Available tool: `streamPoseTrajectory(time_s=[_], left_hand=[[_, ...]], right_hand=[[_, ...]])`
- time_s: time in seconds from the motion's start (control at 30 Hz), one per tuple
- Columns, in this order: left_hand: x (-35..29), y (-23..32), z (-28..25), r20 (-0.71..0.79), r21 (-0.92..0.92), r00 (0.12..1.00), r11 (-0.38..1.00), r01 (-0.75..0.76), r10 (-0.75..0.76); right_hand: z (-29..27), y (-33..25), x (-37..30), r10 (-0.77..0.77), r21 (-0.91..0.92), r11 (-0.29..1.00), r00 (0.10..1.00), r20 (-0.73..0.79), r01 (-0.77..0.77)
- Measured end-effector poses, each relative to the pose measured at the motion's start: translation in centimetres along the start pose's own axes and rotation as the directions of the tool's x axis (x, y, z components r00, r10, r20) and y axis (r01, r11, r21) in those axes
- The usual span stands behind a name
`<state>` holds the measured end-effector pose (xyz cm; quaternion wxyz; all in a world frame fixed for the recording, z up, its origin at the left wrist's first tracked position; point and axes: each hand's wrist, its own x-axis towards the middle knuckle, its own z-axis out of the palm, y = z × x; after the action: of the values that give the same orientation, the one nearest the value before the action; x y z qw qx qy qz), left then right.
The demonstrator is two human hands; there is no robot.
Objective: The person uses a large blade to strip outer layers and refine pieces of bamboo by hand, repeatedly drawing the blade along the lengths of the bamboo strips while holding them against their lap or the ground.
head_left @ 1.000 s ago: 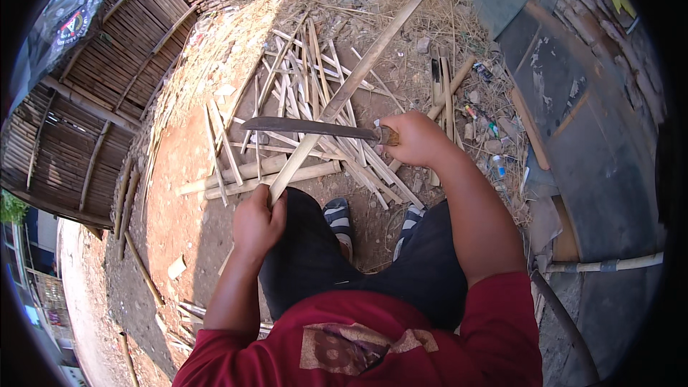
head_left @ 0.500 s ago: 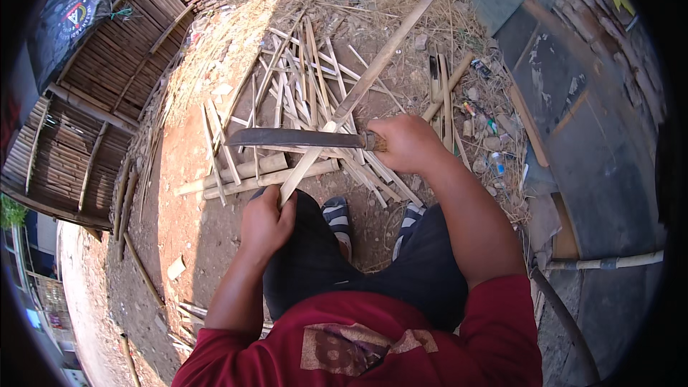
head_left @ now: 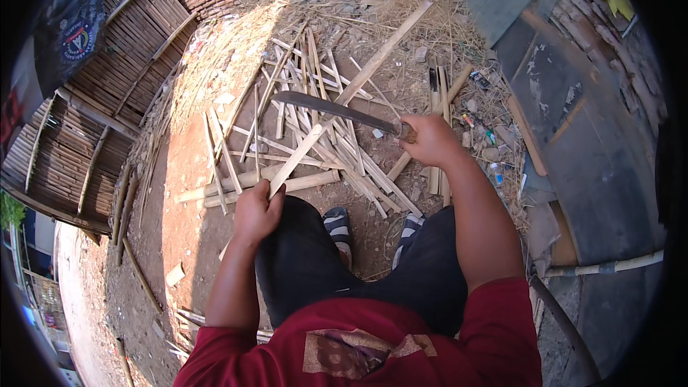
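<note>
My left hand point(head_left: 258, 208) is closed round the near end of a long split bamboo strip point(head_left: 381, 56). The strip slants up and away to the right from my left knee. In my right hand point(head_left: 432, 140) is a machete point(head_left: 337, 109), gripped by its wooden handle. Its dark blade points left and lies across the strip, with the tip curving toward the far side. Whether the edge bites into the bamboo I cannot tell. Below the blade, the near part of the strip looks pale and freshly shaved.
Split bamboo strips point(head_left: 297, 79) lie in a heap on the dirt ahead. Two thick bamboo poles point(head_left: 304, 181) rest just before my feet. More bamboo pieces point(head_left: 446, 100) and litter lie to the right, beside dark sheets point(head_left: 609, 172). A bamboo-slat structure point(head_left: 72, 150) stands at the left.
The machete has shifted slightly right and its blade now tilts, tip farther up. My left hand has moved a little left and nearer to me with the strip.
</note>
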<state>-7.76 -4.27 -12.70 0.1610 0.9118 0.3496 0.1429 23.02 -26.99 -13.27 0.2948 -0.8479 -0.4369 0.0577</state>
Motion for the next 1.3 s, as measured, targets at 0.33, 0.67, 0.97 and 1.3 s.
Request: streamPoseTrajectory(time_s=[0.33, 0.67, 0.97, 1.3], left_hand=[[-1.4, -2.4, -1.1, -0.008, -0.126, 1.0, 0.992, 0.002, -0.003], [-2.4, 1.9, -2.5, 0.171, 0.035, 0.983, 0.998, 0.057, -0.062], [-2.2, 2.8, -1.4, 0.183, -0.003, 0.982, 0.998, 0.057, -0.055], [-2.3, 3.1, -0.4, 0.094, 0.026, 0.995, 0.999, -0.032, 0.03]], right_hand=[[0.5, -3.3, -0.5, -0.227, -0.111, 0.966, 0.971, 0.08, 0.235], [2.4, -4.8, -0.7, -0.2, -0.116, 0.971, 0.975, 0.097, 0.211], [1.8, -1.1, 0.6, -0.015, 0.054, 0.998, 0.998, -0.061, 0.018], [2.5, 0.8, 1.2, -0.017, 0.156, 0.987, 0.987, -0.162, 0.043]])
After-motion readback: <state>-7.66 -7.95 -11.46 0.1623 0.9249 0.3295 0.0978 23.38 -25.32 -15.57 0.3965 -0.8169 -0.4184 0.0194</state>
